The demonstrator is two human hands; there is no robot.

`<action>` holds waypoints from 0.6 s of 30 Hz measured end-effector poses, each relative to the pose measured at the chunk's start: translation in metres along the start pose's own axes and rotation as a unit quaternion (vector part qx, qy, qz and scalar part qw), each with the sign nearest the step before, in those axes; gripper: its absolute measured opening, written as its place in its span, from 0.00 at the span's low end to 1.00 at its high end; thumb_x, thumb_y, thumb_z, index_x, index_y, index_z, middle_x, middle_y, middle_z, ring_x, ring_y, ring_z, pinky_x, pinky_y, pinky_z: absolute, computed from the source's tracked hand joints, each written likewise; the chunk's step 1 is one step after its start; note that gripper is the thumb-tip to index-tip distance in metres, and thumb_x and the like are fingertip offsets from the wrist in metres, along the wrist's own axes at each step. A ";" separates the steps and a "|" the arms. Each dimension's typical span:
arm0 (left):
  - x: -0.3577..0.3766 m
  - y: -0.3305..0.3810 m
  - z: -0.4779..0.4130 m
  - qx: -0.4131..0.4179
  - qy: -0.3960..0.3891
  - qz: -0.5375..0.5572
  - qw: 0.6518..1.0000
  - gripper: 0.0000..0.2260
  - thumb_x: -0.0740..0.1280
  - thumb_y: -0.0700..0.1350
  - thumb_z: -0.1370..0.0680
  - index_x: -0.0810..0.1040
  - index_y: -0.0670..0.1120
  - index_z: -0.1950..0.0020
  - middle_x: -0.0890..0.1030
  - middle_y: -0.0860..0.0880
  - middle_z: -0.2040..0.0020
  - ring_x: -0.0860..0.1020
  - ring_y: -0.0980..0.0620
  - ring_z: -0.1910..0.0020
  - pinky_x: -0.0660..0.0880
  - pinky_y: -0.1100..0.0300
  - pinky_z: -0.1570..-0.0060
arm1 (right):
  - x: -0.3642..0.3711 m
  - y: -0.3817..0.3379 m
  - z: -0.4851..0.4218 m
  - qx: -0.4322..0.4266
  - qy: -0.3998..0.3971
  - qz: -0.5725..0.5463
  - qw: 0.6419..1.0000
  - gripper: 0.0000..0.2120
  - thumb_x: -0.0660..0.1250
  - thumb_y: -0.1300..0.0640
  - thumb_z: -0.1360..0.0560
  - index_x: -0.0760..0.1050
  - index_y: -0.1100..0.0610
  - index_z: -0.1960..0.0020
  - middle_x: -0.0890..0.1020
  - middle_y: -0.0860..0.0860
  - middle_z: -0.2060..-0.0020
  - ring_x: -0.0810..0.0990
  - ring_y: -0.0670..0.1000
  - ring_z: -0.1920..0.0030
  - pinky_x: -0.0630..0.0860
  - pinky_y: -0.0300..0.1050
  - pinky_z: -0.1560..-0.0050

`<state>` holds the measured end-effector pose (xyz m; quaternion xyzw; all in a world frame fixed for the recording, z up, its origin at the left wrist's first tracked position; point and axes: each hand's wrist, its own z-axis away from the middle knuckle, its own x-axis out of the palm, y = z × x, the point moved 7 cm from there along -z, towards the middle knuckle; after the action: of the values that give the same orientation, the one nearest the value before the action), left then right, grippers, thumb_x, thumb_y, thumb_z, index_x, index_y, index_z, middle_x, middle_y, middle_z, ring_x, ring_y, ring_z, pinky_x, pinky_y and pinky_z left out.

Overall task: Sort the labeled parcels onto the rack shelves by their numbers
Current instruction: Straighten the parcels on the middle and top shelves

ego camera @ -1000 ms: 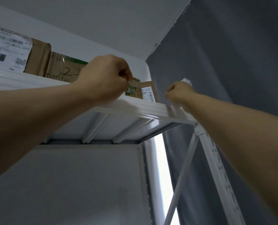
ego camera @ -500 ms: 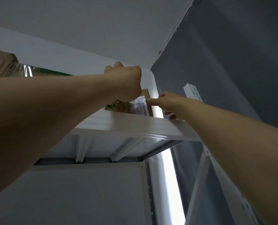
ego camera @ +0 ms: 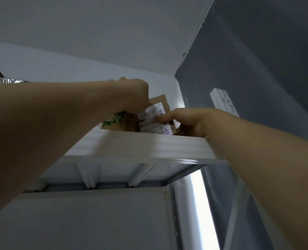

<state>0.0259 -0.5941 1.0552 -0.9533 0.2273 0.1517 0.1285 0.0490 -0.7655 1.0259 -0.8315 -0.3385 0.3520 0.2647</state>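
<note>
Overhead, we see the left hand curled over the top edge of a cardboard parcel standing on the rack's top shelf. Just right of it, the right hand lays an extended finger on the parcel's white shipping label, its other fingers tucked under. A second box with green print sits beneath the left hand.

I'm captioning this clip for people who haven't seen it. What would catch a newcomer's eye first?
Two bare forearms reaching up across the frame: the left hand and right hand meet on a brown cardboard parcel with a white shipping label standing on the white metal top shelf. Right of it, the white perforated rack post stands against a dark grey wall.
</note>
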 end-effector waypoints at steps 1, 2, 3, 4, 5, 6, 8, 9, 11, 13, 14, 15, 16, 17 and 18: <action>-0.001 -0.002 -0.001 0.002 0.009 0.019 1.000 0.18 0.60 0.44 0.19 0.70 0.46 0.29 0.72 0.44 0.31 0.69 0.40 0.33 0.67 0.47 0.35 | -0.006 0.000 0.005 -0.005 0.005 -0.026 1.000 0.08 0.72 0.51 0.24 0.79 0.54 0.48 0.86 0.52 0.62 0.83 0.53 0.58 0.81 0.46 0.52; -0.002 -0.002 -0.002 0.006 0.017 0.039 0.999 0.17 0.60 0.44 0.19 0.70 0.47 0.30 0.74 0.45 0.32 0.71 0.41 0.35 0.69 0.46 0.35 | -0.012 -0.001 0.009 -0.010 0.009 -0.046 0.999 0.08 0.70 0.51 0.23 0.79 0.53 0.47 0.87 0.52 0.60 0.84 0.52 0.59 0.82 0.45 0.57; -0.003 -0.002 -0.002 0.009 0.027 0.060 0.998 0.17 0.60 0.44 0.19 0.70 0.47 0.30 0.75 0.45 0.33 0.72 0.41 0.37 0.70 0.46 0.35 | -0.017 -0.002 0.014 -0.014 0.007 -0.061 0.998 0.08 0.69 0.51 0.22 0.79 0.53 0.46 0.87 0.52 0.57 0.85 0.52 0.59 0.82 0.44 0.59; -0.005 -0.001 -0.002 0.011 0.036 0.080 0.996 0.17 0.60 0.44 0.19 0.70 0.48 0.30 0.75 0.45 0.34 0.73 0.41 0.38 0.71 0.45 0.36 | -0.018 -0.002 0.018 -0.017 0.000 -0.075 0.997 0.09 0.68 0.51 0.22 0.79 0.54 0.44 0.87 0.53 0.54 0.86 0.52 0.57 0.82 0.45 0.58; -0.007 0.000 -0.001 0.012 0.042 0.095 0.994 0.17 0.59 0.45 0.18 0.69 0.48 0.29 0.74 0.46 0.33 0.74 0.42 0.38 0.71 0.45 0.36 | -0.018 -0.002 0.021 -0.018 -0.008 -0.084 0.996 0.10 0.67 0.51 0.21 0.79 0.54 0.43 0.87 0.53 0.52 0.86 0.53 0.55 0.82 0.46 0.55; -0.009 0.001 0.000 0.014 0.045 0.105 0.993 0.17 0.58 0.47 0.18 0.69 0.49 0.29 0.74 0.47 0.33 0.74 0.42 0.39 0.70 0.44 0.36 | -0.017 -0.003 0.023 -0.022 -0.013 -0.085 0.996 0.10 0.66 0.52 0.20 0.79 0.54 0.42 0.87 0.53 0.51 0.86 0.53 0.54 0.82 0.47 0.52; -0.010 0.002 0.002 0.024 0.046 0.106 0.993 0.16 0.58 0.48 0.17 0.70 0.51 0.30 0.75 0.50 0.33 0.74 0.44 0.38 0.68 0.44 0.35 | -0.013 -0.004 0.028 -0.033 -0.011 -0.068 0.997 0.09 0.65 0.53 0.19 0.79 0.55 0.43 0.87 0.52 0.54 0.86 0.52 0.55 0.82 0.46 0.52; -0.011 0.001 0.003 0.027 0.045 0.102 0.993 0.16 0.59 0.48 0.18 0.70 0.52 0.30 0.75 0.51 0.32 0.74 0.45 0.37 0.66 0.43 0.33 | -0.012 -0.005 0.029 -0.036 -0.008 -0.061 0.997 0.08 0.64 0.53 0.19 0.79 0.54 0.43 0.87 0.52 0.55 0.86 0.51 0.56 0.82 0.45 0.53; -0.013 -0.003 0.005 0.029 0.046 0.110 0.992 0.19 0.61 0.48 0.19 0.67 0.54 0.28 0.73 0.53 0.31 0.74 0.46 0.35 0.64 0.44 0.31 | -0.009 -0.006 0.032 -0.035 0.001 -0.048 0.998 0.07 0.64 0.53 0.19 0.79 0.54 0.45 0.86 0.51 0.57 0.85 0.50 0.58 0.83 0.44 0.58; -0.018 -0.008 0.009 0.029 0.052 0.125 0.990 0.20 0.62 0.45 0.20 0.66 0.55 0.28 0.73 0.53 0.31 0.74 0.46 0.36 0.64 0.44 0.31 | -0.007 -0.007 0.036 -0.029 0.012 -0.039 0.999 0.07 0.65 0.53 0.19 0.79 0.54 0.46 0.86 0.51 0.61 0.85 0.49 0.62 0.82 0.42 0.63; -0.021 -0.010 0.011 0.031 0.058 0.130 0.989 0.21 0.62 0.44 0.20 0.66 0.55 0.28 0.74 0.53 0.31 0.73 0.46 0.35 0.64 0.44 0.30 | -0.006 -0.008 0.038 -0.024 0.014 -0.036 0.999 0.07 0.66 0.53 0.20 0.79 0.54 0.46 0.86 0.51 0.62 0.85 0.49 0.63 0.82 0.42 0.64; -0.024 -0.013 0.013 0.033 0.063 0.134 0.988 0.22 0.61 0.43 0.21 0.66 0.55 0.28 0.74 0.53 0.31 0.73 0.46 0.35 0.64 0.43 0.30 | -0.005 -0.009 0.039 -0.019 0.015 -0.035 0.999 0.07 0.66 0.53 0.20 0.79 0.54 0.46 0.86 0.51 0.62 0.85 0.49 0.63 0.82 0.42 0.63; -0.027 -0.017 0.015 0.035 0.067 0.139 0.987 0.22 0.61 0.41 0.21 0.66 0.55 0.28 0.74 0.52 0.32 0.73 0.46 0.34 0.64 0.43 0.31 | -0.003 -0.010 0.041 -0.011 0.017 -0.034 0.999 0.07 0.66 0.53 0.20 0.79 0.55 0.45 0.86 0.52 0.61 0.85 0.50 0.62 0.82 0.43 0.62; -0.030 -0.022 0.018 0.034 0.069 0.146 0.986 0.22 0.60 0.41 0.21 0.66 0.55 0.28 0.75 0.52 0.32 0.73 0.46 0.35 0.64 0.43 0.31 | -0.002 -0.011 0.041 -0.005 0.017 -0.032 0.999 0.08 0.66 0.53 0.20 0.78 0.55 0.45 0.86 0.52 0.61 0.84 0.50 0.62 0.81 0.43 0.62; -0.032 -0.027 0.021 0.033 0.071 0.154 0.985 0.23 0.60 0.40 0.21 0.66 0.54 0.28 0.75 0.52 0.33 0.73 0.46 0.35 0.65 0.44 0.31 | 0.000 -0.013 0.043 0.001 0.021 -0.029 0.999 0.08 0.66 0.52 0.20 0.78 0.55 0.45 0.86 0.52 0.62 0.84 0.50 0.64 0.81 0.43 0.63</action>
<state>0.0061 -0.5518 1.0520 -0.9104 0.3850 0.0944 0.1181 0.0117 -0.7488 1.0087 -0.8282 -0.3567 0.3269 0.2827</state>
